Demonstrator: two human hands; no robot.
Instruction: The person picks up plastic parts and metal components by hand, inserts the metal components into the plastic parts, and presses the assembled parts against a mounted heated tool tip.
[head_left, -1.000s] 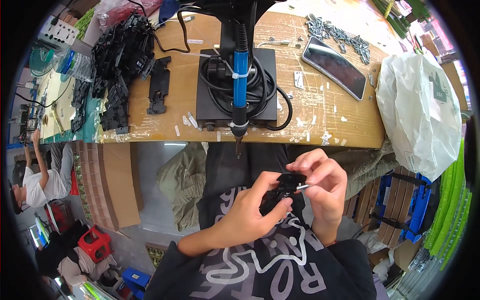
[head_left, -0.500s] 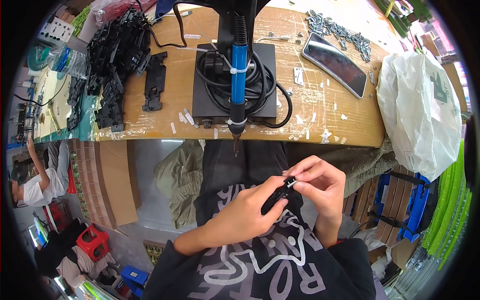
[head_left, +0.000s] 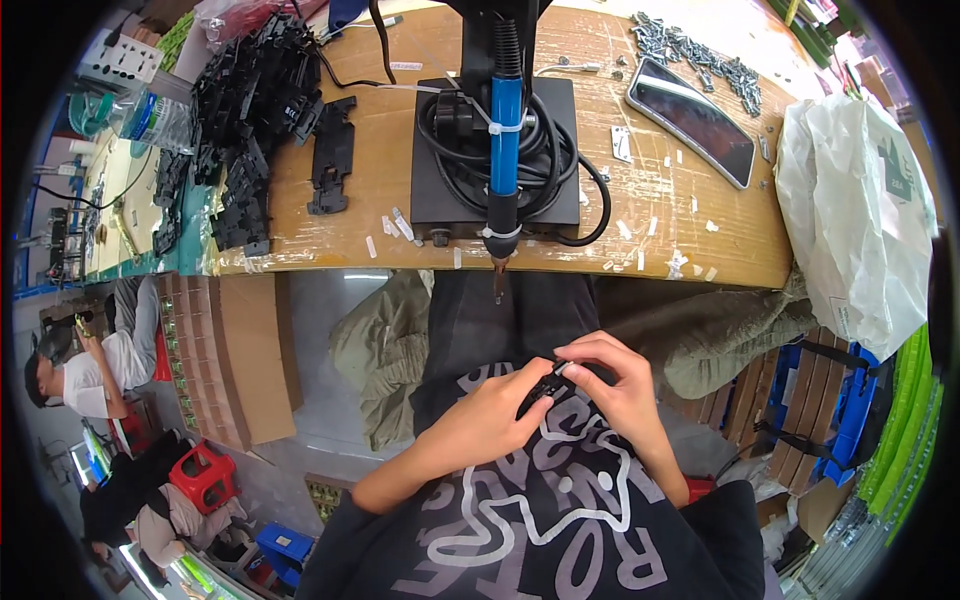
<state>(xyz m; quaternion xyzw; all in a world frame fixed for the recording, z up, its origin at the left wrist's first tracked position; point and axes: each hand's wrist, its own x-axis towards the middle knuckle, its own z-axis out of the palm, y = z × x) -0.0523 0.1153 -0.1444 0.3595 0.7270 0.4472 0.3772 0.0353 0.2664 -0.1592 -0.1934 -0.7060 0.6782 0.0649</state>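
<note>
My left hand (head_left: 490,412) is closed around a small black plastic part (head_left: 540,391), held in front of my shirt below the bench edge. My right hand (head_left: 622,388) pinches at the far end of that part, thumb and forefinger pressed together. A tiny pale piece (head_left: 564,368) shows at the right fingertips; its kind is too small to make out. Beyond the hands, a blue-handled soldering iron (head_left: 505,150) hangs tip down from a black stand (head_left: 430,205), its tip past the bench's front edge. My fingers hide most of the black part.
Black plastic parts (head_left: 250,110) lie heaped on the bench's left, with a single flat one (head_left: 332,160) beside them. To the right are a phone (head_left: 692,120), loose screws (head_left: 690,58) and a white plastic bag (head_left: 850,220). Another person (head_left: 85,375) sits at far left.
My right hand has drawn in against the black part, and the pale piece shows less. The bench has shifted rightward in view. The person at left has moved an arm.
</note>
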